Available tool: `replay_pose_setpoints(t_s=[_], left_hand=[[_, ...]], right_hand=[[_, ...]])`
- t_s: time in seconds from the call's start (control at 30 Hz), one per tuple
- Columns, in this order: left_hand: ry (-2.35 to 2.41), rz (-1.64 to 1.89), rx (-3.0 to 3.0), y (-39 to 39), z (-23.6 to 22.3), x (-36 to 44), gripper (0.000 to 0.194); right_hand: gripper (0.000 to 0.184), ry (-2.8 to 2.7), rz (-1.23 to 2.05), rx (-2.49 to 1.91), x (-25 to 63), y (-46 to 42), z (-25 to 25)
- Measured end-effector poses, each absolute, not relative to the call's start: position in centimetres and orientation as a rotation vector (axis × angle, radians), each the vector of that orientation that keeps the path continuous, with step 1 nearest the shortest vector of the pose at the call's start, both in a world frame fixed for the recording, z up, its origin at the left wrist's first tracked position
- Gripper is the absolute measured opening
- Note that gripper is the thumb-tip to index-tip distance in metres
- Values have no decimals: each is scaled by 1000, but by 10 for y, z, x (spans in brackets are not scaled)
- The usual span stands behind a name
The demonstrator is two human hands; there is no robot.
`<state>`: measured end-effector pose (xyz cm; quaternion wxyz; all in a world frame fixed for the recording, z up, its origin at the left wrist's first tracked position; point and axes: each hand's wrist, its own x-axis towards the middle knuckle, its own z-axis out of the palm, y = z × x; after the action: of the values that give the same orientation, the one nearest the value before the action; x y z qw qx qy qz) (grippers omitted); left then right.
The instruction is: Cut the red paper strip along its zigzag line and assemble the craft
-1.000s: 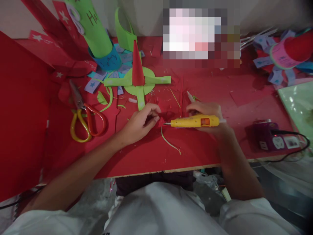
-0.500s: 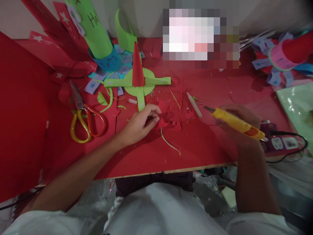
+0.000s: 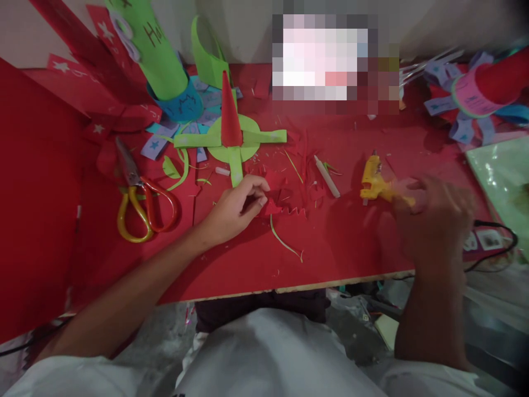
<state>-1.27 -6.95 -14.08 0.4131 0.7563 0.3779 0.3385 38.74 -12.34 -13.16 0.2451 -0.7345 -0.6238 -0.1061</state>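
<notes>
Thumb and finger of my left hand (image 3: pixel 239 207) pinch a small red strip with a zigzag edge (image 3: pixel 273 208), which lies along the table. On the right, a yellow glue gun (image 3: pixel 374 179) rests on its side on the red surface, nozzle pointing away from me. My right hand (image 3: pixel 440 212) is beside its handle end, smeared by motion, so I cannot tell whether its fingers still touch it. Beyond my left hand stands a red cone (image 3: pixel 231 124) on a green disc with green strips (image 3: pixel 254 149). A white glue stick (image 3: pixel 327 177) lies between my hands.
Scissors (image 3: pixel 138 193) with yellow and orange handles lie at left. A green tube in a blue band (image 3: pixel 177 105) leans behind them. A purple box (image 3: pixel 481 241) with a black cable sits at the right front edge. Red and green scraps litter the middle.
My right hand has carried the glue gun from beside the red strip to the right, where it now lies on the table. My left hand has kept its pinch in place.
</notes>
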Motion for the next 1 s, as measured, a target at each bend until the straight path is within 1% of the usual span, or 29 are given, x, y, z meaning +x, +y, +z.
replay_pose_setpoints(t_s=[0.07, 0.2, 0.23, 0.37, 0.5, 0.57, 0.7, 0.73, 0.8, 0.9, 0.93, 1.0], left_hand=[[936, 856, 1903, -70, -140, -13, 11], [876, 895, 1891, -72, -138, -14, 12], [854, 908, 1881, -72, -137, -14, 12], [753, 955, 1788, -72, -135, -15, 16], [749, 1017, 1633, -71, -131, -17, 22], [738, 1057, 1533, -68, -130, -17, 24], [656, 1132, 1310, -60, -133, -15, 31], [641, 1140, 1265, -58, -134, -15, 33], [612, 1141, 1202, -55, -136, -13, 36], [571, 1136, 1141, -53, -137, -12, 35], [563, 1134, 1126, -53, -137, -12, 34], [549, 1134, 1107, -53, -138, -12, 31]], right_hand=[[34, -1619, -287, -1919, 371, -123, -119], [15, -1671, 140, -1699, 329, -115, -103], [12, -1718, 195, -1635, 318, -112, -101], [17, -1920, 380, -1367, 288, -99, -107], [24, -1966, 645, -1266, 277, -89, -116], [22, -1966, 752, -1260, 275, -84, -121], [8, -1917, 1124, -1139, 269, -74, -127], [9, -1879, 1225, -1066, 266, -72, -127], [17, -1791, 1378, -927, 259, -69, -125], [29, -1743, 1507, -832, 251, -63, -120], [28, -1748, 1515, -821, 249, -60, -119], [18, -1779, 1500, -783, 248, -56, -118]])
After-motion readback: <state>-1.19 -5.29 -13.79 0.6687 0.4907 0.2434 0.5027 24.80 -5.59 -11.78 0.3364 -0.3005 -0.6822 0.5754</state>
